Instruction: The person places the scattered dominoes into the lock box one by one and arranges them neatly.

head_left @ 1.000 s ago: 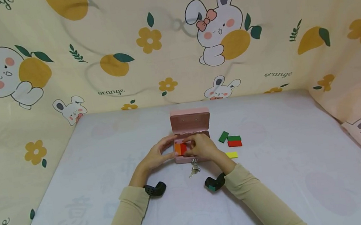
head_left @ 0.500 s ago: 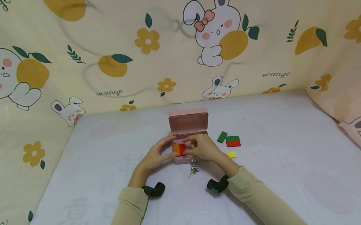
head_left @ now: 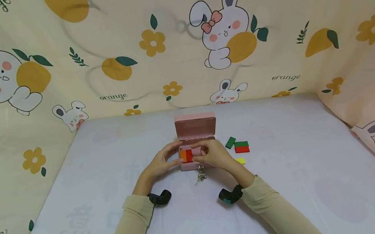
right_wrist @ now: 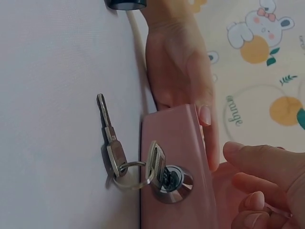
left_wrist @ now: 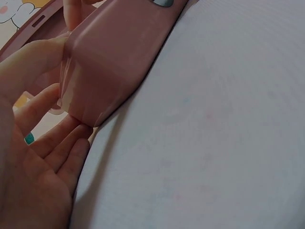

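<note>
A pink metal cash box (head_left: 196, 127) stands with its lid raised. An orange block (head_left: 183, 156) and a red block (head_left: 189, 155) lie side by side in its left part. My left hand (head_left: 158, 163) grips the box's left end, thumb near the front corner and fingers along the side. Over the box opening is my right hand (head_left: 217, 155), thumb and index finger apart near the red block's ends. The right wrist view shows a gap between them, with the other fingers curled. Keys (right_wrist: 114, 155) hang on a ring from the front lock (right_wrist: 175, 183).
To the right of the box lie two green blocks (head_left: 230, 142), a red block (head_left: 242, 149) and a yellow block (head_left: 241, 161), partly behind my right forearm. White cloth (head_left: 124, 139) covers the table. A printed curtain (head_left: 167, 65) hangs behind and at the sides.
My right wrist has shifted to the right and its fingertips have drawn slightly away from the red block in the box. My left hand and the box stay in place.
</note>
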